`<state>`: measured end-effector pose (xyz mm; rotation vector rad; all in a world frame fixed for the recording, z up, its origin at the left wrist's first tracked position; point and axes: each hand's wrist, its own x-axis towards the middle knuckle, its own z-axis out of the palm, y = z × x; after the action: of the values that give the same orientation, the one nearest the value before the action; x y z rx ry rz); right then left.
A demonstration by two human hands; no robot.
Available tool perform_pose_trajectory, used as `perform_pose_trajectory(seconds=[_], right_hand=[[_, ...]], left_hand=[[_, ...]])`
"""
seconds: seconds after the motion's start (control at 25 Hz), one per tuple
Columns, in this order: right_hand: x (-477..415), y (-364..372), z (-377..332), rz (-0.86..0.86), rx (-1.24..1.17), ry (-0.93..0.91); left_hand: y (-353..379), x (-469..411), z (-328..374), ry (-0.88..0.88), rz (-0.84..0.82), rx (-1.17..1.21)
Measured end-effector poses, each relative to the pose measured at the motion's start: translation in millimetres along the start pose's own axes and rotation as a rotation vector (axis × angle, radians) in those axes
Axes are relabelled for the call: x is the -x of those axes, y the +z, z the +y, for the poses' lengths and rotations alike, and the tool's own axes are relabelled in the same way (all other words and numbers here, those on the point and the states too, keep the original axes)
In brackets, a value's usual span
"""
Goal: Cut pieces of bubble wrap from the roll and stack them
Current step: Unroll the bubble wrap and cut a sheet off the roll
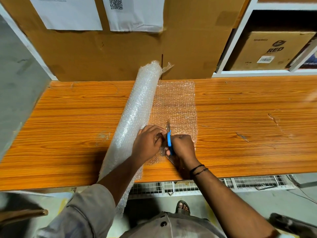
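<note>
A long roll of bubble wrap [135, 115] lies slanted across the orange wooden table [240, 121], its near end hanging over the front edge. An unrolled sheet [176, 102] spreads flat to the right of the roll. My right hand [182, 146] grips blue-handled scissors [169, 140], whose blades point away from me into the sheet beside the roll. My left hand [148, 143] pinches the wrap next to the blades, resting against the roll.
A large brown cardboard sheet [120, 54] with taped papers stands behind the table. A white shelf at the back right holds a cardboard box [267, 50]. A wire grid [240, 182] runs under the table's front edge. My sandalled foot [183, 206] shows below.
</note>
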<state>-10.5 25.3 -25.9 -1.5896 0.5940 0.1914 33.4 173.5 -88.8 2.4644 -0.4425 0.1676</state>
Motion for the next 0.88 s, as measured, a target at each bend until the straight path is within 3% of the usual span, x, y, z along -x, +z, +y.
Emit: perform_pose_trajectory(seconds=[0.44,0.88], right_hand=[[-22,-4,-3,-0.025,0.149,-0.057],[-28,-46,13,-0.19,0.023,-0.05]], left_hand=[[1,2,1,0.002,0.013,0.035],[17,-9,18,-0.113,0.167,0.113]])
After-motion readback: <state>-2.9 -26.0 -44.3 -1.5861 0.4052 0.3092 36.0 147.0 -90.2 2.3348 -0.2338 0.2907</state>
